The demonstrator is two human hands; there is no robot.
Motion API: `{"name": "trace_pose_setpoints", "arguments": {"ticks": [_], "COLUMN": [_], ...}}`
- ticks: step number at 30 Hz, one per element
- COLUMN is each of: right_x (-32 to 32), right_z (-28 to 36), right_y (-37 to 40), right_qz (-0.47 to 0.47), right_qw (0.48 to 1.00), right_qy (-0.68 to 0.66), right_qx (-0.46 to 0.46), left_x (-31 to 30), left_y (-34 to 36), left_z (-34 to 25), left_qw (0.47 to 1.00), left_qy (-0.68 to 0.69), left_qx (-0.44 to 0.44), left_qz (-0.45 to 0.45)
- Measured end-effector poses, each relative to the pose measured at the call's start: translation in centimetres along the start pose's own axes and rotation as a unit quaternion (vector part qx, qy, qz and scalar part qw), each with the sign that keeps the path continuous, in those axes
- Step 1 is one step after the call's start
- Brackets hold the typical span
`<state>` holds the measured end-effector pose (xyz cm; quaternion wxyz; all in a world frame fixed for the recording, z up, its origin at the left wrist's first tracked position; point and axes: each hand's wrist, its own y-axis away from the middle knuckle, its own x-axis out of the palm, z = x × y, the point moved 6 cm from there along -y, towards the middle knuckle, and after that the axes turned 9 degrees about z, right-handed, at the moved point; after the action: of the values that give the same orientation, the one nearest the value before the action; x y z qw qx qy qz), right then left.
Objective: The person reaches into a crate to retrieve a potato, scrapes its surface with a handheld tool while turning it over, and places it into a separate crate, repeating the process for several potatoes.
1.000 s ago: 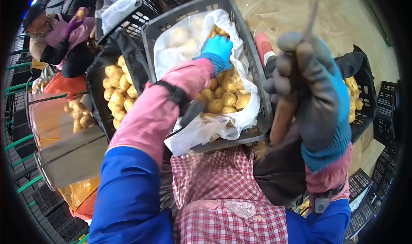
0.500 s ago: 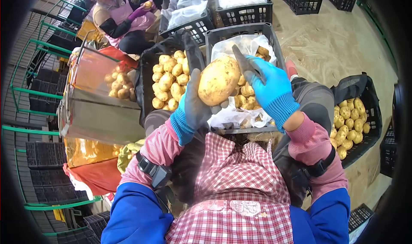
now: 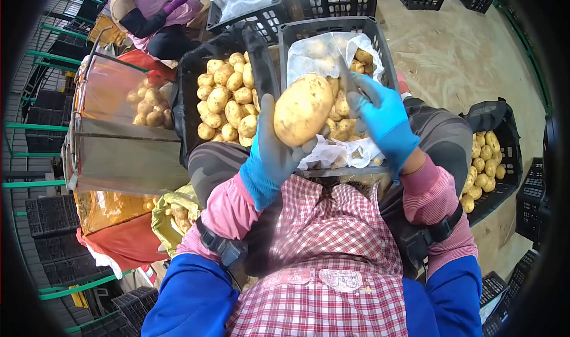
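My left hand, in a blue glove with a grey palm, holds a large yellow potato from its left side and below. Just right of the potato is my right hand, gloved alike, its fingers bent around a thin dark piece that points up; what this is I cannot make out. Both hands are over a black crate lined with white sheeting, with potatoes inside. Left of it, a dark-lined crate holds many potatoes.
A co-worker sits at the upper left, holding a potato. Crates with white sheeting stand ahead. Another potato crate is at my right. A mesh-sided frame and a yellow-green sack are at my left.
My right hand has moved slightly right and down, and the dark piece stands more upright. The potato stays in my left hand. The view has shifted, with the left crate showing further left.
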<state>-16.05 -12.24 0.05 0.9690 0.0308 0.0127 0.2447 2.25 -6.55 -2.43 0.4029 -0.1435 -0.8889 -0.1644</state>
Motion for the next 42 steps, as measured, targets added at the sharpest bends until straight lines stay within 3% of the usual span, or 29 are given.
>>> {"name": "trace_pose_setpoints", "arguments": {"ticks": [1, 2, 3, 4, 6, 9, 10, 13, 14, 17, 18, 21, 22, 24, 29, 30, 33, 34, 37, 38, 42], "right_x": [-0.2, -0.1, 0.1, 0.3, 1.0, 1.1, 1.1, 1.5, 1.7, 1.9, 2.2, 3.0, 3.2, 3.1, 2.4, 2.4, 2.4, 2.3, 2.0, 2.1, 1.6], "right_z": [-0.5, 0.7, 0.9, 1.2, 1.5, 0.4, 0.4, 0.4, 0.6, 0.7, 0.9, 1.5, 1.6, 2.1, 1.6, 1.9, 2.0, 2.1, 1.7, 1.8, 1.5], "right_y": [-0.2, 0.1, 0.3, 0.5, 0.5, 0.7, 0.7, 1.1, 1.2, 1.5, 1.8, 2.4, 2.6, 2.8, 2.4, 2.4, 2.2, 2.2, 2.0, 2.0, 2.1], "right_qz": [0.020, 0.051, 0.068, 0.086, 0.116, 0.083, 0.070, 0.031, 0.032, 0.029, 0.028, 0.025, 0.023, 0.026, 0.050, 0.051, 0.055, 0.056, 0.069, 0.067, 0.024], "right_qw": [0.987, 0.988, 0.986, 0.984, 0.979, 0.975, 0.975, 0.970, 0.965, 0.968, 0.967, 0.973, 0.979, 0.980, 0.976, 0.976, 0.977, 0.974, 0.968, 0.966, 0.979], "right_qy": [-0.140, -0.137, -0.143, -0.149, -0.166, -0.205, -0.210, -0.229, -0.250, -0.231, -0.231, -0.185, -0.140, -0.054, -0.075, -0.066, -0.183, -0.211, -0.240, -0.249, -0.198], "right_qx": [0.070, 0.060, 0.048, 0.036, 0.018, 0.013, -0.012, -0.077, -0.067, -0.089, -0.101, -0.137, -0.146, -0.187, -0.196, -0.203, -0.091, -0.059, -0.015, -0.020, -0.044], "left_x": [0.6, 1.0, 2.2, 3.6, 6.0, 5.6, 6.4, 3.8, 3.3, 4.0, 4.1, 2.6, 2.4, 1.6, 2.9, 2.9, 3.7, 3.3, 4.6, 4.1, 3.6], "left_y": [0.0, 0.3, 0.2, 0.3, 1.1, 0.6, 0.6, -0.4, -0.8, -0.4, -0.3, -0.4, -0.4, -0.5, -0.2, -0.1, 0.9, 1.1, 1.2, 1.2, 0.7], "left_z": [-0.3, -1.6, -2.9, -3.8, -4.0, -3.8, -4.0, -2.5, -2.4, -2.8, -2.7, -3.3, -3.7, -3.3, -0.9, -1.3, -2.8, -3.0, -3.3, -2.8, -2.8], "left_qw": [0.998, 0.968, 0.893, 0.771, 0.552, 0.669, 0.670, 0.845, 0.829, 0.848, 0.826, 0.850, 0.817, 0.868, 0.971, 0.971, 0.892, 0.886, 0.801, 0.861, 0.873], "left_qy": [-0.062, -0.209, -0.407, -0.585, -0.788, -0.669, -0.678, -0.474, -0.513, -0.463, -0.485, -0.430, -0.470, -0.409, -0.228, -0.231, -0.382, -0.400, -0.485, -0.414, -0.418], "left_qx": [0.009, 0.102, 0.179, 0.247, 0.272, 0.325, 0.301, 0.237, 0.213, 0.239, 0.266, 0.254, 0.281, 0.231, 0.052, 0.061, 0.230, 0.226, 0.351, 0.295, 0.253], "left_qz": [-0.012, -0.097, -0.071, -0.043, -0.025, 0.005, -0.025, -0.071, -0.071, -0.096, -0.111, -0.167, -0.177, -0.160, -0.055, -0.008, -0.068, -0.057, -0.002, -0.012, -0.004]}}
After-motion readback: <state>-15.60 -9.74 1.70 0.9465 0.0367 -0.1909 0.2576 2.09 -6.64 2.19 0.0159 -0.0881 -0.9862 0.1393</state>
